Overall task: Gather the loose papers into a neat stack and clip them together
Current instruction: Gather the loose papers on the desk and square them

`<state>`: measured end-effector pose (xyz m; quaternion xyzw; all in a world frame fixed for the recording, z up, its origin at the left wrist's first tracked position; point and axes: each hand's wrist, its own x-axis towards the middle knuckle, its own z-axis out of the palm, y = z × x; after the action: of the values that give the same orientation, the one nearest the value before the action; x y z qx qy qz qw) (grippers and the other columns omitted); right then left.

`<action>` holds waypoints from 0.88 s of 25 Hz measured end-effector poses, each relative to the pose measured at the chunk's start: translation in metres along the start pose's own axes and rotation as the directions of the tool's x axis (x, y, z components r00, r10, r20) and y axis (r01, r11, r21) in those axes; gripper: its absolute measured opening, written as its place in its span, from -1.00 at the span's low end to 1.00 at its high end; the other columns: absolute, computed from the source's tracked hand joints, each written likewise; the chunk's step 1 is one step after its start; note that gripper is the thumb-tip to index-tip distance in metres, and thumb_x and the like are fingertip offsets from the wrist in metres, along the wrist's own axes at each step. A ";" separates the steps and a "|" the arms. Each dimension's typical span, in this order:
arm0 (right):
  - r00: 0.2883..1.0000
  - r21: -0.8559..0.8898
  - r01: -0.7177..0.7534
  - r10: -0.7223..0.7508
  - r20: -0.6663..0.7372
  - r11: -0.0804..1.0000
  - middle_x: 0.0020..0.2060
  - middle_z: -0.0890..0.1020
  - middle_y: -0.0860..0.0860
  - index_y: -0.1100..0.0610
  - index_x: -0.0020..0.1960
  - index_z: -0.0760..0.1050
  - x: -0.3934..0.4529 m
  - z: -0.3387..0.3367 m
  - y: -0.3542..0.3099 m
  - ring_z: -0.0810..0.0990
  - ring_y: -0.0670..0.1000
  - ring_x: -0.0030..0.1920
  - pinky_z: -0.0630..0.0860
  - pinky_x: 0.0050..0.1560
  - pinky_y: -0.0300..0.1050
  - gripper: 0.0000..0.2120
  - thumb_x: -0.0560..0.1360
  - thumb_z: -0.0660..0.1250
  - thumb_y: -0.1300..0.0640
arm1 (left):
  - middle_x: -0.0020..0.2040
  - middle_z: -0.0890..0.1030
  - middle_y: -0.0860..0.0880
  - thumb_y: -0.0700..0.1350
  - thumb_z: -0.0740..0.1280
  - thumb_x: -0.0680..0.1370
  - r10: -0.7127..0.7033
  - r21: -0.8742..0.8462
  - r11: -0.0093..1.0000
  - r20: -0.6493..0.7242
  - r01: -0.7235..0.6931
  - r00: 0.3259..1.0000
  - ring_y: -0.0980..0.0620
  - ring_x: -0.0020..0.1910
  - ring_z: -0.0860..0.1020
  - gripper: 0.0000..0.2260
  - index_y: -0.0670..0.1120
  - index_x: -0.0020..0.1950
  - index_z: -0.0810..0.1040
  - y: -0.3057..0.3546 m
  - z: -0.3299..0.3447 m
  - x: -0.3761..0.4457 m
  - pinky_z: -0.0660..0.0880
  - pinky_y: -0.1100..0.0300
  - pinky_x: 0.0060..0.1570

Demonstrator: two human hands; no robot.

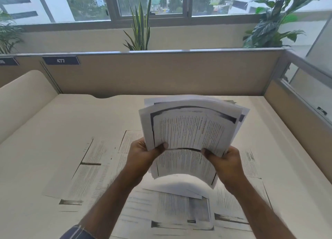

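White printed sheets, a bundle, are held upright above the middle of the surface, bowed and with edges uneven. The left hand and right hand each have fingers closed on the bundle's lower corners. This looks like the squaring step; next the bundle probably needs tapping on edge until flush. More loose papers lie toward the near edge, not yet gathered. No clip is visible. A dark tag on the partition seems to read 477; the page text is too blurred to read.
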<state>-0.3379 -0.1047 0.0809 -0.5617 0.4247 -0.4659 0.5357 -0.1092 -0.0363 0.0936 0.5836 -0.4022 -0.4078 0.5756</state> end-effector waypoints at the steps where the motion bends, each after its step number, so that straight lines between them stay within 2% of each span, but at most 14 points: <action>1: 0.998 -0.029 -0.052 0.053 0.018 0.998 -0.11 0.71 0.00 0.03 -0.03 0.63 -0.003 0.003 0.009 0.69 0.05 -0.05 0.63 -0.23 -0.26 -0.81 0.44 0.46 0.29 | 0.01 0.75 -0.02 -0.18 0.52 0.44 -0.060 0.034 0.998 0.020 0.060 0.998 -0.04 0.04 0.71 -0.79 -0.01 0.04 0.69 -0.009 0.002 -0.002 0.65 0.06 -0.01; 3: 0.990 -0.056 -0.134 0.136 0.038 0.989 -0.08 0.72 -0.03 0.00 0.02 0.62 -0.011 0.012 0.027 0.69 0.00 0.00 0.62 -0.22 -0.31 -0.78 0.44 0.47 0.25 | -0.01 0.75 0.02 -0.12 0.52 0.45 -0.172 0.104 0.981 0.051 0.166 0.984 -0.01 0.07 0.70 -0.80 0.05 0.05 0.66 -0.029 0.004 -0.009 0.65 0.17 -0.04; 6: 0.989 -0.017 -0.133 0.131 -0.065 0.991 -0.09 0.72 -0.02 0.09 0.07 0.62 -0.014 0.021 0.034 0.68 -0.04 -0.03 0.61 -0.25 -0.33 -0.81 0.47 0.43 0.25 | -0.03 0.74 0.05 -0.06 0.49 0.47 -0.158 0.120 0.981 0.025 0.154 0.987 0.05 0.02 0.70 -0.81 0.07 0.07 0.65 -0.042 0.001 -0.010 0.65 0.26 -0.14; 9: 0.983 -0.028 -0.174 0.172 -0.067 0.984 -0.09 0.72 -0.02 0.04 0.02 0.61 -0.015 0.029 0.041 0.69 -0.05 -0.05 0.62 -0.24 -0.31 -0.85 0.50 0.40 0.24 | 0.00 0.73 0.04 -0.03 0.47 0.49 -0.162 0.148 0.976 0.001 0.160 0.987 0.05 0.01 0.69 -0.75 0.02 0.16 0.63 -0.047 -0.009 -0.003 0.66 0.22 -0.12; 12: 0.967 -0.051 -0.254 0.252 -0.036 0.966 -0.04 0.73 -0.03 -0.03 0.03 0.59 -0.017 0.039 0.054 0.72 -0.05 -0.04 0.65 -0.14 -0.23 -0.82 0.52 0.38 0.24 | 0.03 0.72 0.05 -0.06 0.42 0.54 -0.189 0.131 0.974 0.019 0.185 0.982 0.06 0.02 0.69 -0.76 0.02 0.20 0.59 -0.053 -0.014 0.000 0.65 0.25 -0.14; 14: 0.974 -0.080 -0.221 0.217 -0.058 0.972 -0.06 0.73 -0.06 -0.04 0.05 0.58 -0.011 0.045 0.056 0.72 -0.10 -0.08 0.66 -0.13 -0.20 -0.80 0.53 0.38 0.24 | 0.06 0.70 0.04 -0.08 0.40 0.56 -0.157 0.118 0.980 -0.031 0.160 0.987 0.08 0.02 0.69 -0.76 0.01 0.23 0.56 -0.056 -0.017 0.007 0.65 0.26 -0.13; 16: 0.977 -0.071 -0.204 0.198 -0.081 0.976 -0.05 0.72 -0.07 0.00 0.11 0.59 -0.001 0.051 0.059 0.72 -0.08 -0.06 0.67 -0.07 -0.14 -0.78 0.53 0.36 0.26 | 0.10 0.67 0.04 -0.06 0.39 0.56 -0.159 0.202 0.964 -0.092 0.175 0.983 0.04 0.07 0.67 -0.73 0.00 0.26 0.54 -0.067 -0.021 0.021 0.65 0.15 -0.04; 18: 0.971 -0.095 -0.228 0.219 -0.099 0.969 -0.03 0.71 -0.06 0.00 0.11 0.59 0.006 0.059 0.069 0.70 -0.03 -0.01 0.63 0.04 -0.04 -0.75 0.53 0.36 0.29 | 0.15 0.64 0.01 0.01 0.38 0.54 -0.202 0.443 0.860 -0.163 0.254 0.966 -0.03 0.14 0.62 -0.69 0.00 0.28 0.55 -0.082 -0.021 0.038 0.61 -0.03 0.11; 20: 0.959 -0.130 -0.269 0.253 -0.124 0.954 -0.03 0.68 -0.08 0.02 0.11 0.58 0.010 0.066 0.083 0.66 -0.03 0.02 0.58 0.08 -0.06 -0.73 0.52 0.34 0.33 | 0.24 0.54 -0.06 0.04 0.35 0.52 -0.238 0.719 0.614 -0.224 0.325 0.945 -0.11 0.26 0.50 -0.62 -0.01 0.32 0.52 -0.093 -0.015 0.050 0.52 -0.11 0.21; 21: 0.952 -0.143 -0.290 0.271 -0.142 0.946 -0.03 0.67 -0.07 0.06 0.13 0.57 0.011 0.069 0.091 0.64 -0.03 0.02 0.55 0.07 -0.10 -0.72 0.52 0.33 0.36 | 0.30 0.48 -0.09 0.03 0.34 0.53 -0.265 0.783 0.520 -0.234 0.343 0.935 -0.13 0.31 0.43 -0.59 -0.02 0.36 0.48 -0.096 -0.011 0.053 0.49 -0.10 0.24; 22: 0.945 -0.158 -0.311 0.287 -0.158 0.937 -0.01 0.67 -0.03 0.09 0.16 0.57 0.011 0.071 0.099 0.63 -0.01 0.02 0.53 0.08 -0.12 -0.70 0.51 0.31 0.38 | 0.33 0.43 -0.11 -0.01 0.33 0.53 -0.292 0.804 0.479 -0.232 0.352 0.928 -0.15 0.33 0.38 -0.58 -0.02 0.39 0.45 -0.099 -0.006 0.055 0.46 -0.08 0.23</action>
<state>-0.2639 -0.1074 -0.0167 -0.5048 0.5803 -0.3747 0.5178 -0.0848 -0.0840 -0.0060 0.8629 -0.4120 -0.2490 0.1538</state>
